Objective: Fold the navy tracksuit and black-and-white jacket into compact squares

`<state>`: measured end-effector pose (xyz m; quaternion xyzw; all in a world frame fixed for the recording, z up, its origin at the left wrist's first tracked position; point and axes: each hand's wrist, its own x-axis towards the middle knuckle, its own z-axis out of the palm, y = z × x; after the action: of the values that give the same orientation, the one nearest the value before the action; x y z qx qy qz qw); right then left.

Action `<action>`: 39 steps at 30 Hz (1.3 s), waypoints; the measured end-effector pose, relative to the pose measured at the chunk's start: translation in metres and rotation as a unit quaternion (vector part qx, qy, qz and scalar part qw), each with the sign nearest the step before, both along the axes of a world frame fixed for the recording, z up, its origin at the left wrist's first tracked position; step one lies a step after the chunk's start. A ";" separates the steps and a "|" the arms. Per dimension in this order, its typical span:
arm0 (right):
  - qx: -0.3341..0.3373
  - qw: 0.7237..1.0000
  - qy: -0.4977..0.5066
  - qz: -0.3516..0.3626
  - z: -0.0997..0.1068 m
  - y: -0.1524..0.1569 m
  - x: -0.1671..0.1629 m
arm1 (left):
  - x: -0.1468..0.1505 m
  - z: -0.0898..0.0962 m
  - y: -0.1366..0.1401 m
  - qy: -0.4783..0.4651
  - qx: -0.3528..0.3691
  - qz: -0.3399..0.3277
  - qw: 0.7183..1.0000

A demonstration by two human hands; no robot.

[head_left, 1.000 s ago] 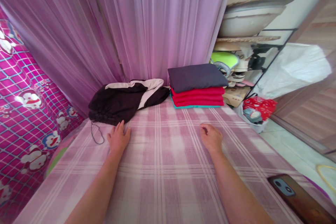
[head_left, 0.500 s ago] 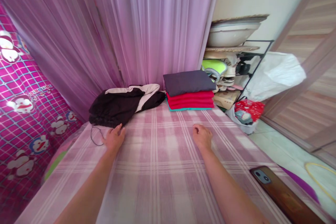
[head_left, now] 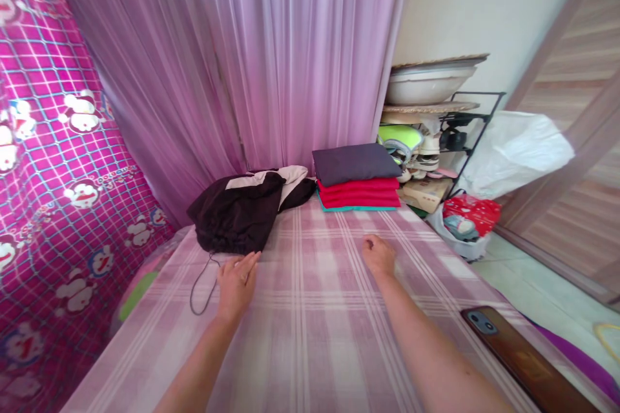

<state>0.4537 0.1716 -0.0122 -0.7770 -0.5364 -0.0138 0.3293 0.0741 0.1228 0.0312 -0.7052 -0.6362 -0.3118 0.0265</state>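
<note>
- Jacket (head_left: pixel 237 219), black with white panels: lay bunched, in the head view, on the far left part of the checked cloth (head_left: pixel 320 335), just in front of the purple curtain (head_left: pixel 300 58).
- Cord (head_left: pixel 190 297): trailed in a loop from the jacket's near hem onto the cloth, just to the left of the left hand.
- Left hand (head_left: pixel 237 284): reached to the near hem, back upward, fingertips right at the edge. Had the fingers partly bent and slightly spread; impossible to say from here between a pinch on the hem and a mere touch.
- Right hand (head_left: pixel 380 257): rested over the cloth, well apart from the jacket. Had the fingers curled loosely inward, with nothing visible in the grasp.
- Folded clothes (head_left: pixel 356 163): stood stacked beyond the right hand, just beside the jacket's right end, dark grey on top, red in the middle, teal at the bottom.
- Phone (head_left: pixel 527 355): lay camera side up near the right edge of the cloth.
- Rack (head_left: pixel 478 142): stood beyond at the right, with shoes and a pale basin (head_left: pixel 431 87).
</note>
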 end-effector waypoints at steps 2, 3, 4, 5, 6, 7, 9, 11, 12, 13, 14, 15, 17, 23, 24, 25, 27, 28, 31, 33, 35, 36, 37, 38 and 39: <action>0.010 1.000 0.015 0.009 -0.003 -0.004 0.001 | -0.008 -0.011 -0.018 0.012 -0.010 -0.015 1.000; 0.011 1.000 0.021 0.012 -0.005 -0.007 0.001 | -0.013 -0.016 -0.025 0.018 -0.012 -0.022 1.000; 0.009 1.000 0.027 0.014 -0.007 -0.010 0.001 | -0.019 -0.020 -0.032 0.025 -0.012 -0.028 0.999; 0.003 0.999 0.030 0.015 -0.010 -0.015 0.001 | -0.026 -0.025 -0.037 0.033 -0.010 -0.036 0.999; -0.006 0.999 0.031 0.016 -0.012 -0.020 0.000 | -0.032 -0.029 -0.042 0.041 -0.008 -0.044 0.998; -0.015 0.999 0.029 0.019 -0.013 -0.025 -0.001 | -0.038 -0.032 -0.046 0.048 -0.006 -0.052 0.997; -0.029 0.999 0.018 0.030 -0.015 -0.036 -0.002 | -0.046 -0.038 -0.053 0.058 -0.007 -0.065 0.996; -0.042 0.998 -0.004 0.049 -0.013 -0.047 -0.004 | -0.050 -0.042 -0.057 0.059 -0.011 -0.069 0.996; -0.050 0.997 -0.018 0.060 -0.011 -0.052 -0.005 | -0.050 -0.044 -0.059 0.055 -0.013 -0.069 0.996; -0.060 0.995 -0.032 0.070 -0.008 -0.057 -0.006 | -0.050 -0.044 -0.061 0.050 -0.015 -0.068 0.996; -0.072 0.993 -0.047 0.078 -0.005 -0.063 -0.007 | -0.050 -0.045 -0.063 0.043 -0.016 -0.066 0.997; -0.083 0.991 -0.063 0.083 -0.003 -0.068 -0.008 | -0.050 -0.045 -0.064 0.036 -0.017 -0.064 0.997; -0.095 0.986 -0.093 0.097 0.000 -0.081 -0.010 | -0.050 -0.044 -0.066 0.022 -0.025 -0.065 0.997; -0.059 0.984 -0.141 0.095 -0.011 -0.112 -0.013 | -0.061 -0.034 -0.069 0.040 -0.052 -0.136 0.989; -0.055 0.984 -0.144 0.092 -0.013 -0.115 -0.013 | -0.063 -0.031 -0.070 0.048 -0.058 -0.149 0.986; -0.053 0.984 -0.146 0.089 -0.014 -0.117 -0.013 | -0.065 -0.027 -0.070 0.056 -0.067 -0.161 0.983; -0.051 0.984 -0.147 0.087 -0.014 -0.119 -0.014 | -0.066 -0.018 -0.072 0.068 -0.090 -0.175 0.978; -0.051 0.984 -0.148 0.086 -0.013 -0.119 -0.014 | -0.067 -0.013 -0.074 0.074 -0.103 -0.180 0.976; -0.051 0.984 -0.151 0.084 -0.010 -0.120 -0.014 | -0.067 0.002 -0.082 0.098 -0.144 -0.188 0.967; -0.045 0.983 -0.157 0.082 -0.010 -0.120 -0.014 | -0.068 0.011 -0.086 0.121 -0.167 -0.193 0.959; -0.040 0.983 -0.163 0.079 -0.012 -0.120 -0.014 | -0.071 0.020 -0.087 0.133 -0.195 -0.197 0.952; -0.039 0.982 -0.165 0.078 -0.012 -0.120 -0.014 | -0.074 0.025 -0.085 0.130 -0.214 -0.196 0.948; -0.038 0.983 -0.165 0.077 -0.013 -0.120 -0.013 | -0.077 0.030 -0.082 0.123 -0.231 -0.188 0.947; -0.037 0.983 -0.164 0.077 -0.014 -0.120 -0.013 | -0.080 0.034 -0.077 0.114 -0.244 -0.173 0.948; -0.036 0.983 -0.163 0.078 -0.014 -0.120 -0.013 | -0.083 0.039 -0.071 0.106 -0.248 -0.150 0.951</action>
<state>0.4407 0.0518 -0.0264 -0.7316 -0.6417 -0.0956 0.2095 -0.0088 0.0517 0.0700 -0.8060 -0.5736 -0.0683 -0.1293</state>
